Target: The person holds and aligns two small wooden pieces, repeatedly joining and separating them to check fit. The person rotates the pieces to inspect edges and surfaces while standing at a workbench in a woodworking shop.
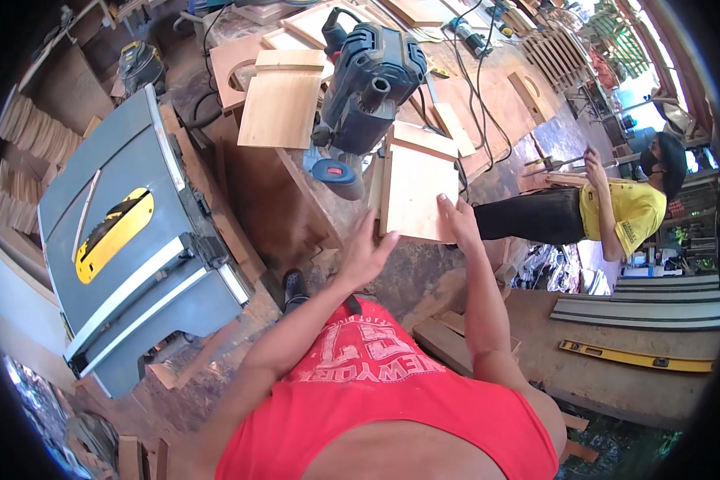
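A pale wooden panel (420, 192) with a raised strip across its far end is between my hands, tilted above the bench edge. My left hand (366, 248) grips its near left corner, thumb along the edge. At its near right corner my right hand (459, 222) holds on with the thumb on top; the fingers underneath are mostly hidden. Just left of the panel stands a large dark blue power tool (372, 88) with a rounded knob; its exact kind is unclear. A similar pale wooden panel (278, 112) lies on the bench to its left.
A table saw (108, 204) with a yellow insert stands at left. Black cords (474, 88) trail across the workbench (504, 116). At right, a person in a yellow shirt (628, 214) works near a yellow spirit level (636, 356) and long metal rails (640, 308).
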Demonstrator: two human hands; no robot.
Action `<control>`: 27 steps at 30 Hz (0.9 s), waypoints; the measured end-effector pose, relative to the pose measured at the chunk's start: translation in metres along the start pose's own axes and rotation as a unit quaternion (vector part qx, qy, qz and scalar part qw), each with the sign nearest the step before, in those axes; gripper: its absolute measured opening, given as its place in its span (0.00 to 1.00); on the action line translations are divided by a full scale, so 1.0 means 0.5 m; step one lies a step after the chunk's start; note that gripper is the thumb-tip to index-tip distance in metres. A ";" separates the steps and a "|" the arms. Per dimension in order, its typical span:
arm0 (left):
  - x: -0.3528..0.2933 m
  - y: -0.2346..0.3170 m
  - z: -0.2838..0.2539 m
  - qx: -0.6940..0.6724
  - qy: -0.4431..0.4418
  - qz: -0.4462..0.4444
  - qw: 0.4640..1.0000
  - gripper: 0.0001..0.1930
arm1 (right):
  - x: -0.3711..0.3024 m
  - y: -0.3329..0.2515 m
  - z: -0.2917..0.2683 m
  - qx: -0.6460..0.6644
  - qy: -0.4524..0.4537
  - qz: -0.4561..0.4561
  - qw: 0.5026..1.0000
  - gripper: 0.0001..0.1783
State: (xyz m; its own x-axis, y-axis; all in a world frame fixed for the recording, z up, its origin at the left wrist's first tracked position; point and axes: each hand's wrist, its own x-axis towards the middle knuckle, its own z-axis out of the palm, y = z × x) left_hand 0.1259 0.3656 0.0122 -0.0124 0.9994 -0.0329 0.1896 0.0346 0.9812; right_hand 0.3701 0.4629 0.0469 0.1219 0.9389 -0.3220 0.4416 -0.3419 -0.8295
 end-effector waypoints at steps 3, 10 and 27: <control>0.023 0.022 0.075 0.038 -0.007 -0.004 0.999 0.51 | 0.017 0.037 -0.003 0.008 0.039 -0.020 0.999 0.29; -0.026 0.050 0.111 0.133 -0.046 0.018 0.990 0.57 | 0.033 0.066 -0.064 0.071 -0.047 -0.001 0.996 0.27; -0.038 0.122 0.141 0.163 -0.016 0.161 0.973 0.54 | 0.045 0.117 -0.107 0.267 -0.123 0.105 0.950 0.30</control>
State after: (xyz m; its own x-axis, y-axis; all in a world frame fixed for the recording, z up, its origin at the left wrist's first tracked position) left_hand 0.2071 0.3493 0.0592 0.1289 0.9580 0.2562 0.4798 -0.2863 0.8293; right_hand 0.4461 0.4665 0.0157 -0.0839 0.8319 -0.5486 -0.0915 -0.5546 -0.8271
